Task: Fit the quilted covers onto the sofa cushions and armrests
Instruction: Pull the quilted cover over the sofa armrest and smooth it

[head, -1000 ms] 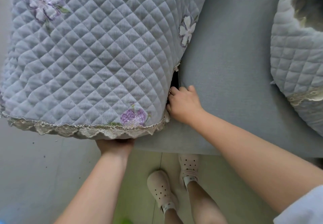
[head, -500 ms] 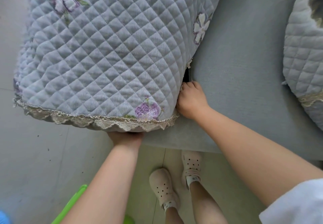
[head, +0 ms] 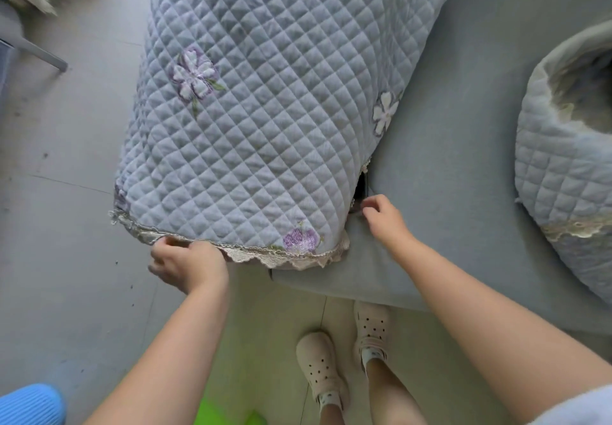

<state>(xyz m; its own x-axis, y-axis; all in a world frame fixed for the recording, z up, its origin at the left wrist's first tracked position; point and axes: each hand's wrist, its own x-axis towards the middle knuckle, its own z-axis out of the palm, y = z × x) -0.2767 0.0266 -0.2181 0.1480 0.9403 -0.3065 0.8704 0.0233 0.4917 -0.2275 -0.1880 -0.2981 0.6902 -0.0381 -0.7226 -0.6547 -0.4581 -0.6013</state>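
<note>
- The quilted cover (head: 265,110) is draped over the sofa armrest, and its lace trim (head: 251,252) is pinched by the left hand (head: 188,265).
- The right hand (head: 381,217), fingers loosely curled and apparently empty, is held at the gap beside the seat cushion (head: 447,176).
- A one-sided tug could leave the hem skewed, or the lace torn.

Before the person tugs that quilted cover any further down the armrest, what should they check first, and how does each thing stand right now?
1. Left hand has a grip on the lace hem: ok, fingers pinch its edge.
2. Right hand holds the cover: cannot tell, fingertips curl at the dark gap beside the seat.
3. Quilted cover lies smooth over the armrest top: ok.
4. Hem level along the front: not ok, the left corner sits higher.
5. Second cover fitted: not ok, it lies loose on the seat cushion.
</note>
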